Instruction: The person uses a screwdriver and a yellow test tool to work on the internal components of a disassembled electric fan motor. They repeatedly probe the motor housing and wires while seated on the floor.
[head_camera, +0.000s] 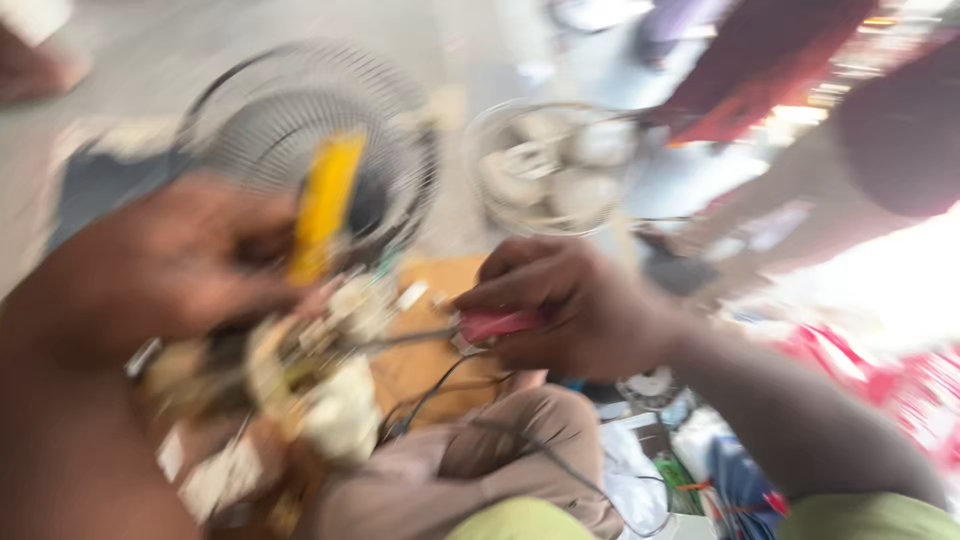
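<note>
The view is badly blurred. My left hand is closed around a yellow-handled tool held over a small electrical assembly of pale parts and wires. My right hand pinches a red-handled tool whose thin metal tip points left toward that assembly. Dark wires trail from the assembly down over my knee.
A wire fan guard lies on the grey floor behind my left hand. A second fan guard with white blades sits to its right. A brown board lies under the work. Another person in dark red is at the upper right.
</note>
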